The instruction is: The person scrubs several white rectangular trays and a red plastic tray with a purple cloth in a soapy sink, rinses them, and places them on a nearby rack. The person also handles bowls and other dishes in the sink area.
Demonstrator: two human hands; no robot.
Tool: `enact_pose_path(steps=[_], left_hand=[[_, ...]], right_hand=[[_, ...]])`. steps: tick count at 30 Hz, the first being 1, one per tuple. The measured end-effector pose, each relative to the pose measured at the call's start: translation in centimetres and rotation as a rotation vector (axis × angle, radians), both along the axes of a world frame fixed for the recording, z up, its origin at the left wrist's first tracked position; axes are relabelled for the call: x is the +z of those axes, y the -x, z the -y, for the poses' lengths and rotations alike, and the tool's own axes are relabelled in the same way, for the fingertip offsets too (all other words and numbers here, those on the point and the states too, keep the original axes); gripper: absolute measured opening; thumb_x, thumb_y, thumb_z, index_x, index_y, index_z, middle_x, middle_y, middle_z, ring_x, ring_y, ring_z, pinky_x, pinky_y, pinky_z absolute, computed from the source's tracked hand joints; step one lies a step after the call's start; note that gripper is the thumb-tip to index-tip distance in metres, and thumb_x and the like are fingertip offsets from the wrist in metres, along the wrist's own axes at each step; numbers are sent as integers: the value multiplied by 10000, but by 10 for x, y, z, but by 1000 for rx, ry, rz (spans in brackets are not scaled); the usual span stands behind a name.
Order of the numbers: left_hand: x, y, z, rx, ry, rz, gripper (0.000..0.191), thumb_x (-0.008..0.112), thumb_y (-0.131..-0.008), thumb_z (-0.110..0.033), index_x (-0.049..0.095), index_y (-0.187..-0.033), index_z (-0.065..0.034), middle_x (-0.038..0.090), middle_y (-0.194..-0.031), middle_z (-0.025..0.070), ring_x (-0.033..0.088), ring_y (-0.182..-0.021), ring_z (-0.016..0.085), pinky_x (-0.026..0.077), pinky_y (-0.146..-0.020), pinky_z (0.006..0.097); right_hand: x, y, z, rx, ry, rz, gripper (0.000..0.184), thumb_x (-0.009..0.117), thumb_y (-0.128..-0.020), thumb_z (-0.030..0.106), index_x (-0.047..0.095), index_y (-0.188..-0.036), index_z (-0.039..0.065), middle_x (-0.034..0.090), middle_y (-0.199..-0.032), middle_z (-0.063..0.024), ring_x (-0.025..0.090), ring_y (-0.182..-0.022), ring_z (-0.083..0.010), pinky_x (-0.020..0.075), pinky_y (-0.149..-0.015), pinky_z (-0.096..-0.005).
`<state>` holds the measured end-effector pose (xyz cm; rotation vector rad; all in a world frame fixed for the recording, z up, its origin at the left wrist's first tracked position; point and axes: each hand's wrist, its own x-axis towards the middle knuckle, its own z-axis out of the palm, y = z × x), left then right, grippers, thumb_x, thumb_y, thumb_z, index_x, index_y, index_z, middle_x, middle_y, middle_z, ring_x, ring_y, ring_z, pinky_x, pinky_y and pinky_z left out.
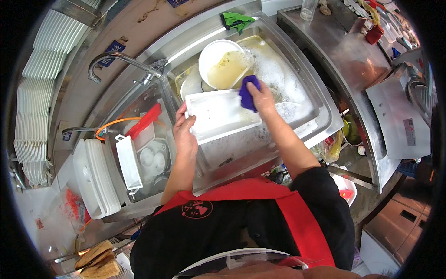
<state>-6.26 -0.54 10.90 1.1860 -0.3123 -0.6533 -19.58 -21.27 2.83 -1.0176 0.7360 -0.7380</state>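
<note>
My left hand (185, 134) grips the left end of a white rectangular tray (219, 113), its thumb over the rim. The tray is held tilted above the front edge of a stainless-steel sink basin (313, 118). In my right hand (263, 99) is a bunched purple cloth (249, 94), pressed against the tray's right end. Just behind the tray a round white bowl (217, 57) sits tipped in the basin, holding cloudy yellowish water. White suds (278, 76) cover much of the water to the right. Other dishes lie partly hidden under the suds.
A chrome faucet (122, 55) arches at the back left. The left basin holds a white handled dish (129, 162), a red object (144, 120) and round dishes (153, 160). Stacked white trays (90, 178) stand left of it. A green cloth (237, 21) hangs on the back rim.
</note>
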Motion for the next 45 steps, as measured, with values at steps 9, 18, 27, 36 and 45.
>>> enact_pose_path(steps=[9,18,27,36,45], left_hand=[[-30,14,30,-21,-11,59,350,580,-870,-96,547,-1166,89,543,-907,22,439,-747,84,347,-754,228],[-35,0,35,-67,-59,-75,412,567,-901,-115,511,-1281,35,447,-803,-33,396,-769,85,330,-796,215],[-34,1,37,-144,-52,41,457,561,-866,-55,491,-1308,36,510,-891,-14,424,-740,68,353,-766,207],[-40,-9,35,-168,-88,104,414,539,-839,-28,557,-1248,36,560,-1157,7,409,-724,73,359,-726,201],[-59,-36,35,-344,-59,-91,541,325,-1011,-405,514,-1294,16,317,-1493,34,397,-1257,200,262,-1090,323]], right_hand=[[42,-55,-65,82,990,-145,280,635,-805,122,536,-1034,-6,527,-989,-225,531,-934,-418,459,-786,-435],[-68,-57,-74,-124,488,-565,390,621,-837,181,462,-1132,-21,446,-1118,-320,515,-953,-497,452,-845,-497],[-16,-80,-98,228,534,-400,396,578,-814,161,516,-1174,10,491,-1143,-237,526,-1029,-439,433,-888,-483],[-52,-31,-49,963,1119,-781,415,533,-843,396,617,-1169,154,580,-1245,-149,551,-1156,-317,441,-962,-434],[-60,-5,-8,525,228,-689,369,645,-825,257,630,-1088,-2,647,-1062,-146,650,-944,-283,515,-817,-362]])
